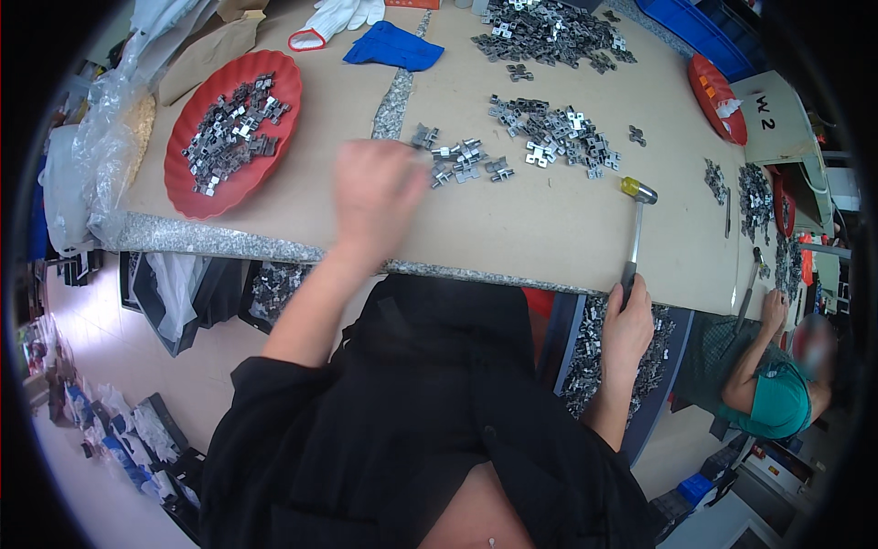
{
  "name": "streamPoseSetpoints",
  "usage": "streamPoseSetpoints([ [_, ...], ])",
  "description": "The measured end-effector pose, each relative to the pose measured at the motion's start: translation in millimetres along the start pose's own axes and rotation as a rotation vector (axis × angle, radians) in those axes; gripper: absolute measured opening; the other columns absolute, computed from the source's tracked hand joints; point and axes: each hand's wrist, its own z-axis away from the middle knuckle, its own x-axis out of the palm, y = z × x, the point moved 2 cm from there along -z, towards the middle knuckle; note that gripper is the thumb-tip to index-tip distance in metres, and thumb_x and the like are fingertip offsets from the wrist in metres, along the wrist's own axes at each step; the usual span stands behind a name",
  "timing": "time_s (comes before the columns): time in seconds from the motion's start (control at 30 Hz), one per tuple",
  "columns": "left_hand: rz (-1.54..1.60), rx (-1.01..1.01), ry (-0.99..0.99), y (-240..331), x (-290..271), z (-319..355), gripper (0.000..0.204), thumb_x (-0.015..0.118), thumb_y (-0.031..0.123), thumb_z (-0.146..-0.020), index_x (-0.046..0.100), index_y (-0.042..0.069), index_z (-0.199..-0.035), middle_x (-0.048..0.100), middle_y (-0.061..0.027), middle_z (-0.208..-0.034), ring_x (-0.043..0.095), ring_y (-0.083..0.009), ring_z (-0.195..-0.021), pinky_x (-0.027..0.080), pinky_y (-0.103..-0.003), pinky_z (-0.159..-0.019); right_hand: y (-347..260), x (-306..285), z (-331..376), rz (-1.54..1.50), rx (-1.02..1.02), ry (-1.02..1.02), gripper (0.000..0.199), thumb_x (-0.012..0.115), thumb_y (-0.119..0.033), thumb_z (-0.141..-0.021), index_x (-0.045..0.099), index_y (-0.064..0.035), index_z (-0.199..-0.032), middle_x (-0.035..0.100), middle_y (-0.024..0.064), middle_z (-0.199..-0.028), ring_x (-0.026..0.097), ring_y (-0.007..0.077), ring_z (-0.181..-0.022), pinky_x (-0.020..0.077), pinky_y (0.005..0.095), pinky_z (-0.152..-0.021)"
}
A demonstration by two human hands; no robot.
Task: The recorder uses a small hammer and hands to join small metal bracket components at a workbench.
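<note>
My right hand (629,322) is closed round the dark grip of a hammer (636,233) at the table's near edge. The hammer's metal shaft points away from me, and its head, with a yellow face, rests over the tabletop. Motion blurs my left hand (377,197), which is over the table just left of a small group of metal clips (460,160). Its fingers are smeared, so whether it holds a clip cannot be made out. Farther back on the right lies a larger heap of metal clips (569,135).
A red scalloped bowl (283,101) of metal parts sits at left beside clear plastic bags (110,174). Behind are a white glove (340,16), blue cloth (393,46) and another metal heap (549,32). A crate (666,375) of parts stands below; a co-worker (777,393) works at right.
</note>
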Motion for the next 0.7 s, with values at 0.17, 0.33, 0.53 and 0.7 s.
streamPoseSetpoints([
  [0.17,-0.004,0.172,-0.197,53,50,-15,0.024,0.063,0.011,-0.064,0.058,0.005,-0.087,0.055,-0.0062,-0.093,0.048,-0.0234,-0.087,0.036,-0.035,-0.077,-6,-18,1,0.107,0.046,-0.037,0.031,0.050,-0.024,-0.083,0.051,-0.0019,-0.104,0.054,0.0178,-0.082,0.057,0.0344,-0.069,0.0459,0.0413,-0.057],
  [0.33,-0.144,0.292,-0.406,51,58,-12,0.021,0.056,0.011,-0.067,0.058,0.004,-0.087,0.055,-0.0050,-0.090,0.048,-0.0201,-0.087,0.034,-0.034,-0.079,-20,-17,-10,-0.066,-0.158,0.183,0.021,0.053,-0.017,-0.081,0.056,-0.0059,-0.098,0.054,0.0126,-0.079,0.056,0.0291,-0.070,0.0456,0.0368,-0.058],
  [0.53,0.198,0.321,-0.250,71,42,-1,0.013,0.052,0.005,-0.075,0.056,0.002,-0.086,0.055,-0.0070,-0.083,0.052,-0.0184,-0.077,0.039,-0.034,-0.073,-78,10,-59,-0.516,-0.292,0.036,0.018,0.054,-0.010,-0.078,0.057,-0.0042,-0.095,0.054,0.0105,-0.084,0.056,0.0284,-0.074,0.0449,0.0367,-0.064],
  [0.7,1.484,-0.910,-0.688,61,51,8,0.018,0.040,0.013,-0.090,0.050,-0.001,-0.097,0.055,-0.0079,-0.083,0.058,-0.0211,-0.070,0.048,-0.029,-0.058,-115,33,-101,-0.479,-0.352,0.082,0.021,0.056,-0.013,-0.078,0.058,-0.0038,-0.096,0.055,0.0130,-0.082,0.057,0.0263,-0.068,0.0450,0.0343,-0.062],
])
